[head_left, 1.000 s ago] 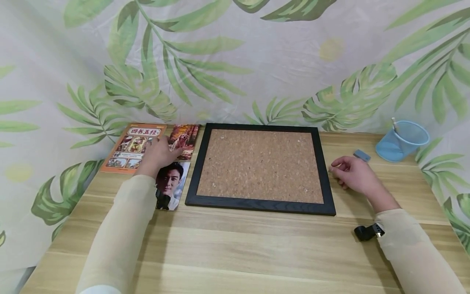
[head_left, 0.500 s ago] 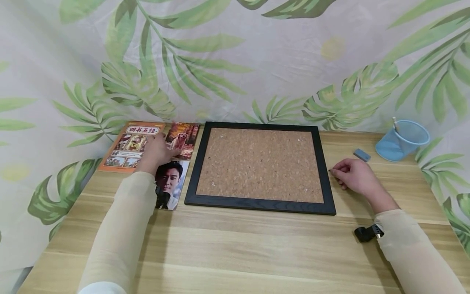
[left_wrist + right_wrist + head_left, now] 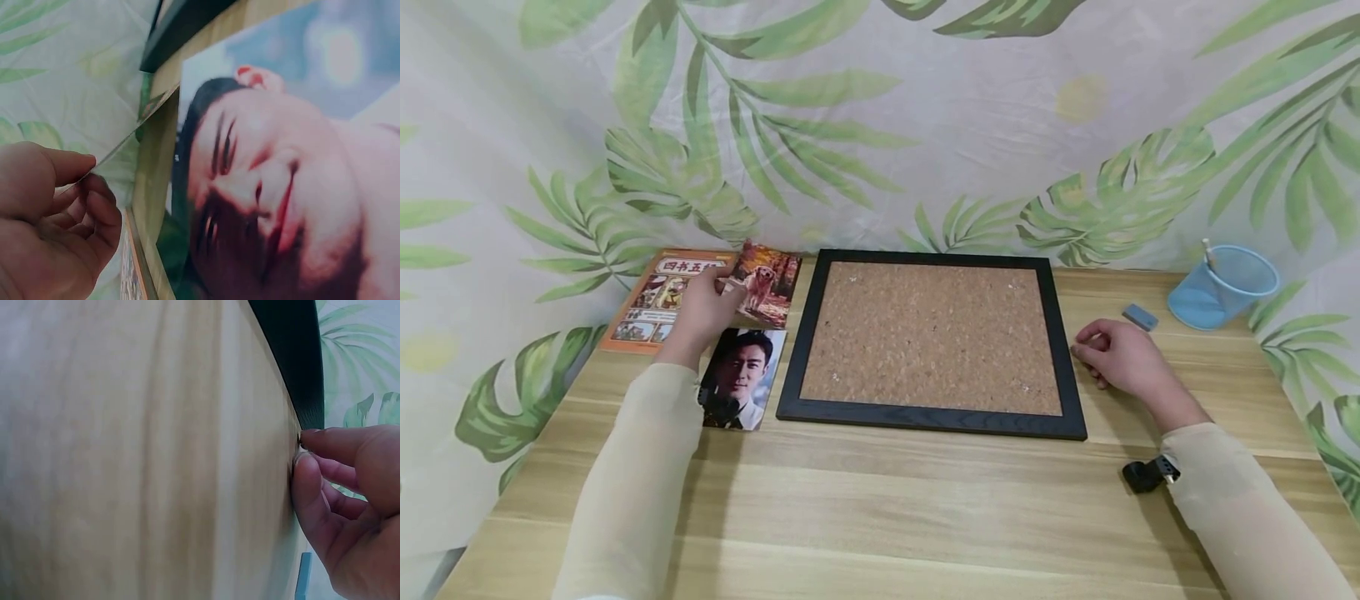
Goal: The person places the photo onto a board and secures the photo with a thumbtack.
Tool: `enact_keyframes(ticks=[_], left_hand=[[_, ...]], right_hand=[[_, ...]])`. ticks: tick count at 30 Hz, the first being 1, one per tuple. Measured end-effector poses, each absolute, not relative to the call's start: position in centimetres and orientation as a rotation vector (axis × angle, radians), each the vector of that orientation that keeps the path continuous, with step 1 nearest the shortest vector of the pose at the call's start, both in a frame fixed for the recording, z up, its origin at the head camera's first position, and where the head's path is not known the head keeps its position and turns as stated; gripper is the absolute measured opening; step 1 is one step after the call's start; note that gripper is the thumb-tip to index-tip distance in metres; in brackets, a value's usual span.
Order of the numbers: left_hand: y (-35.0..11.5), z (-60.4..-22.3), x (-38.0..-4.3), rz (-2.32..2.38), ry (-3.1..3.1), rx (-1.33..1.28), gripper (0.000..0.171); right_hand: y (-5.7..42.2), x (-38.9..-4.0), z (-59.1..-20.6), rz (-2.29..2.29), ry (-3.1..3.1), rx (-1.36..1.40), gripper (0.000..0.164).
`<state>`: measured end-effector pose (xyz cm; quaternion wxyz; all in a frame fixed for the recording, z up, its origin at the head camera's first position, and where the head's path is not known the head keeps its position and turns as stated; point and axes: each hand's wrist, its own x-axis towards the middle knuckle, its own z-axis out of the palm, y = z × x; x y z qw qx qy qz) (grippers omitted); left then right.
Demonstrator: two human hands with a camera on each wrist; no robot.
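Observation:
My left hand (image 3: 703, 308) pinches the left edge of a photo of a dog among autumn leaves (image 3: 771, 287). In the left wrist view this photo (image 3: 122, 145) shows edge-on, tilted up between thumb and fingers. Nearer lies a portrait photo of a person (image 3: 743, 379), flat on the table. Beneath my left hand is an orange booklet (image 3: 643, 308), partly hidden. A black-framed cork board (image 3: 932, 333) lies in the middle. Just right of its frame, my right hand (image 3: 1116, 354) has thumb and forefinger together around a tiny dark thing (image 3: 300, 441), too small to identify.
A blue eraser-like block (image 3: 1140, 317) lies beyond my right hand. Behind it stands a blue mesh pen cup (image 3: 1221, 292) with a pale stick in it. A leaf-patterned cloth (image 3: 970, 125) hangs along the table's back edge. Small pale marks show near the cork's corners.
My left hand has taken hold of the dog photo's left edge and raised it, shifting the photo slightly left. My right hand has barely moved.

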<state>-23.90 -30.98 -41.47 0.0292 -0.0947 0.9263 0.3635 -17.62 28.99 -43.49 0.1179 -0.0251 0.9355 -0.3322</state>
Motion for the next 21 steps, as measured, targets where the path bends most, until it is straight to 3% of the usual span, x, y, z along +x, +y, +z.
enact_keyframes(ticks=[12,21], left_hand=[[-30.3,-40.9,-21.6,1.355,2.775,-0.282,0.063],[-29.0,-41.0,-19.7,1.446,2.754,-0.117,0.051]], right_hand=[[28.7,-17.9,-43.8,-0.961,2.766,-0.110,0.017],[28.4,-17.6,-43.6,-0.942,2.794,-0.102,0.016]])
